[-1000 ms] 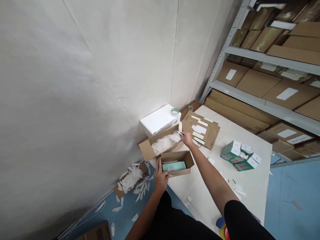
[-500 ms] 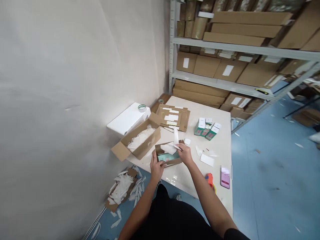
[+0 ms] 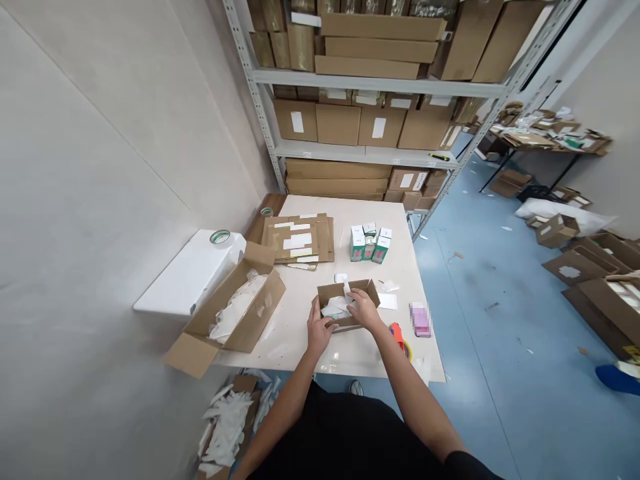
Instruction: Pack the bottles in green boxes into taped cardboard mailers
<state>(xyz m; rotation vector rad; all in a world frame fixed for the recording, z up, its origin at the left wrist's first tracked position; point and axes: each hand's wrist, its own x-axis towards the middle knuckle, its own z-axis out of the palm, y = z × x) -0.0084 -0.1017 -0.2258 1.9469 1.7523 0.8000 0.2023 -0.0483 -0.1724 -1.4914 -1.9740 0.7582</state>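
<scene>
A small open cardboard box [image 3: 373, 293] stands near the front of the table, with crumpled white packing paper [image 3: 336, 307] inside. My left hand [image 3: 319, 328] grips the box's left front corner, thumb along the front wall and fingers up the side. Reaching into the box from the right, my right hand [image 3: 364, 309] has its bent fingers on the white paper, a strip of which sticks up beside them. What lies under the paper is mostly hidden; a little green shows. Beyond the box is a group of green-and-white cartons [image 3: 369, 243].
Left is a longer open box [image 3: 255, 313] of white paper, beside a white case [image 3: 190, 273] bearing a tape roll [image 3: 220, 237]. Flattened cardboard [image 3: 297, 240] lies behind. An orange tape dispenser [image 3: 397, 335] and a phone [image 3: 421, 320] lie right. Shelving [image 3: 380, 85] stands behind.
My view has turned right. My right hand has lowered the white paper from above the box into it, covering most of the green item there. My left hand stays on the box.
</scene>
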